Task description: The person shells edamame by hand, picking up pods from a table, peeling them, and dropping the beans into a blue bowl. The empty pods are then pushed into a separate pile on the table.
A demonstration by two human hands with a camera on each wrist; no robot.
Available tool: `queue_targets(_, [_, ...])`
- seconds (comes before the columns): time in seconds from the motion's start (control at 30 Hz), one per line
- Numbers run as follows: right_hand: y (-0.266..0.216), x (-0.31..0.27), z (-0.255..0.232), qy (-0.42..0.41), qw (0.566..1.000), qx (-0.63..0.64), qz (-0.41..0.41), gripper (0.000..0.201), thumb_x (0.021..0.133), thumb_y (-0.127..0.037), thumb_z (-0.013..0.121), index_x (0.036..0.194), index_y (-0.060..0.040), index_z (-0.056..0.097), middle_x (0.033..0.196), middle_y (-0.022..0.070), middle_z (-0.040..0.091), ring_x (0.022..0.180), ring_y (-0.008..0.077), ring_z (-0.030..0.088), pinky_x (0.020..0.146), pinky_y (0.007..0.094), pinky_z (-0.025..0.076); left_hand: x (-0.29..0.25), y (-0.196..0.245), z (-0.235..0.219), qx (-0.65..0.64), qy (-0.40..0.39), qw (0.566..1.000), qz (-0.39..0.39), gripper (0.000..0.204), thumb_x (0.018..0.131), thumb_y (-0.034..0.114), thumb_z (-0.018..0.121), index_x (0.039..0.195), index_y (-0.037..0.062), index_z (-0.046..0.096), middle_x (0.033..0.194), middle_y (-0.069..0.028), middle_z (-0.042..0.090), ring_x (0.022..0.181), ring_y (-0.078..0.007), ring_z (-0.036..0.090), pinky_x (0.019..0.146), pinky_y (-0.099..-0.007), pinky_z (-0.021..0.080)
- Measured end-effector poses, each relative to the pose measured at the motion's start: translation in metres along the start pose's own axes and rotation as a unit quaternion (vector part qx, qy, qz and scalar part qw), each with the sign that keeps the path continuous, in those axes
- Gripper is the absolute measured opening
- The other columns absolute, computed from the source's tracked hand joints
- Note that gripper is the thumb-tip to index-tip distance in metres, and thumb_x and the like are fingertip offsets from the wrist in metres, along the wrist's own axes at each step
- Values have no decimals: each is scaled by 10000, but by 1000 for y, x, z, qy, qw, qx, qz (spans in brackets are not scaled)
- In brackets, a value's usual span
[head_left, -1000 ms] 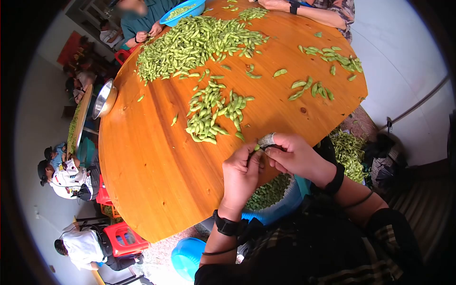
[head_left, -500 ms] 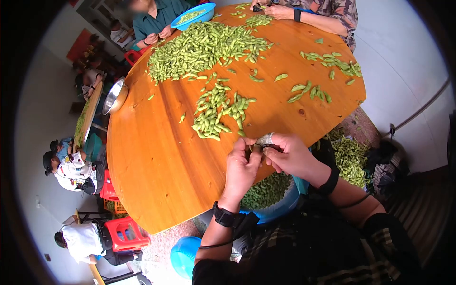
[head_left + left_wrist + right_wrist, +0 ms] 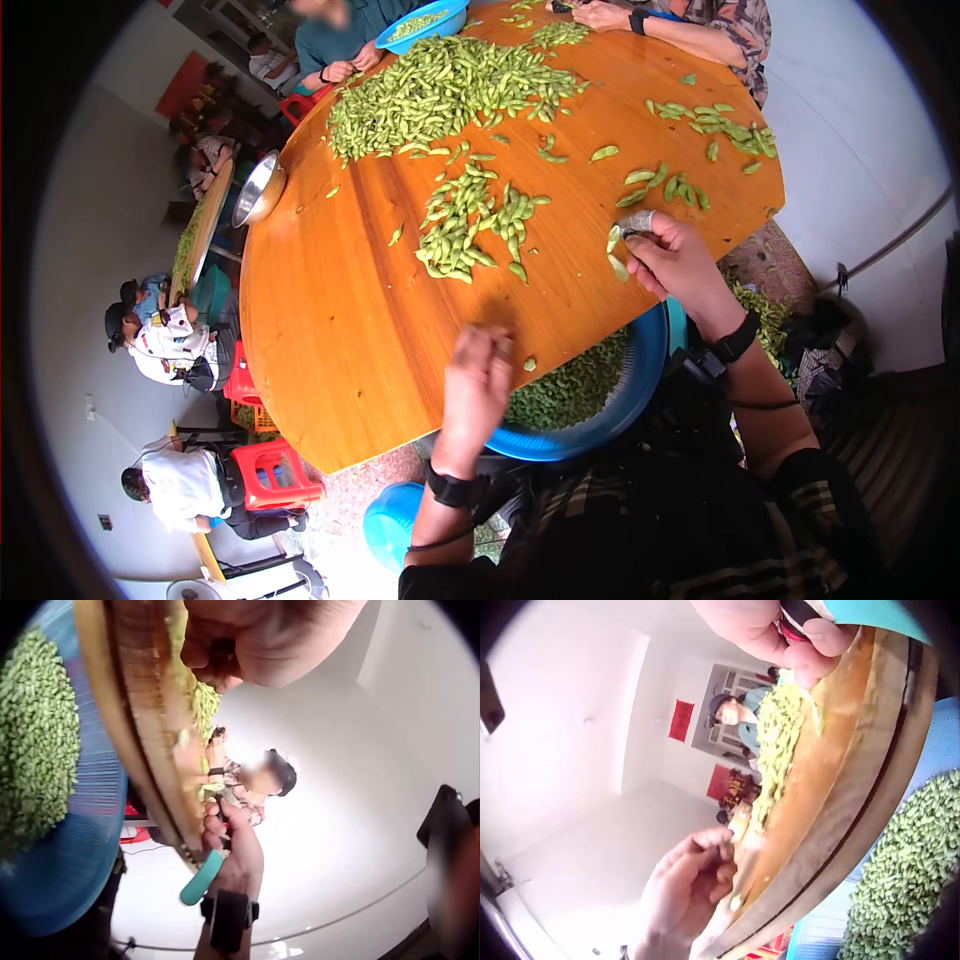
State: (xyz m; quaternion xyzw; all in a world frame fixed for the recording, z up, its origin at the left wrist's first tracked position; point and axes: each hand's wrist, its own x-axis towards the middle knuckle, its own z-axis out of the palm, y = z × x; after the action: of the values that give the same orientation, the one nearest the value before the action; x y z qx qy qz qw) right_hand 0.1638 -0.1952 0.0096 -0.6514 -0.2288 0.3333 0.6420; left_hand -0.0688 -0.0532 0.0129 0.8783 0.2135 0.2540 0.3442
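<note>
- While the left hand is hung over the near table edge with fingers curled, the right hand is stretched out over the round wooden table, away from the body.
- An emptied edamame pod is pinched between the right thumb and fingertips; a second pod half is seen just below it, touching or nearly touching the hand.
- The left fingers are bunched together; whether beans are held inside cannot be told from the head view or the wrist views.
- One loose bean is seen on the table just beside the left hand, at the rim above the basin.
- Step judged: shelling is done for this pod; beans are being dropped and the husk is being put aside.
- Next move, as judged: the husk needs to be released clear of the unshelled pods, then a fresh pod picked from the nearest heap of pods, which lies within reach mid-table.
- Blue basin: held at the lap, partly under the table edge, well filled with shelled green beans.
- Blue bowl at the far side: some green beans or pods are held in it.
- Steel bowl at the left rim: contents cannot be seen.
- Large pile of pods: uncontained, on the far tabletop.
</note>
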Motion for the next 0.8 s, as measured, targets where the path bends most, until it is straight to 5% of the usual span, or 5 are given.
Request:
queue_targets(0.1, [8, 6, -12, 25, 999, -29, -25, 165, 938, -58, 474, 1053, -45, 591, 680, -2, 561, 465, 42, 465, 395, 204, 354, -27, 8, 17, 182, -39, 976, 117, 227, 773, -37, 566, 997, -23, 590, 935, -183, 550, 870, -349, 551, 788, -421, 484])
queue_targets(0.3, [7, 24, -80, 122, 984, -120, -45, 116, 937, -80, 484, 941, -33, 590, 645, -6, 551, 452, 47, 459, 394, 219, 359, -33, 33, 20, -8, -156, 981, 115, 282, 760, -65, 563, 1028, 8, 612, 988, -162, 580, 948, -327, 576, 806, -404, 492])
queue_targets(0.57, [12, 21, -91, 164, 965, -177, -104, 165, 933, -65, 507, 773, -31, 487, 613, -3, 522, 437, 62, 458, 419, 236, 364, 85, -20, -1, 280, 28, 956, 82, 288, 784, -45, 573, 1057, 21, 635, 1021, -191, 573, 960, -391, 559, 815, -422, 486])
queue_targets(0.7, [-1, 6, -75, 110, 984, -104, -90, 155, 922, -25, 477, 1022, -36, 596, 641, -27, 506, 507, 52, 469, 442, 223, 362, 96, -20, -2, 263, 13, 955, 139, 153, 815, 13, 632, 966, 30, 649, 959, -156, 606, 851, -341, 594, 756, -390, 503])
queue_targets(0.8, [-4, -4, -39, -9, 983, -157, -96, 299, 924, -80, 498, 1204, -95, 604, 676, -20, 571, 492, 41, 495, 462, 190, 398, 79, -5, 14, 1, -33, 999, 1, 141, 902, 29, 583, 1029, 5, 638, 821, -123, 634, 659, -257, 614, 636, -300, 508])
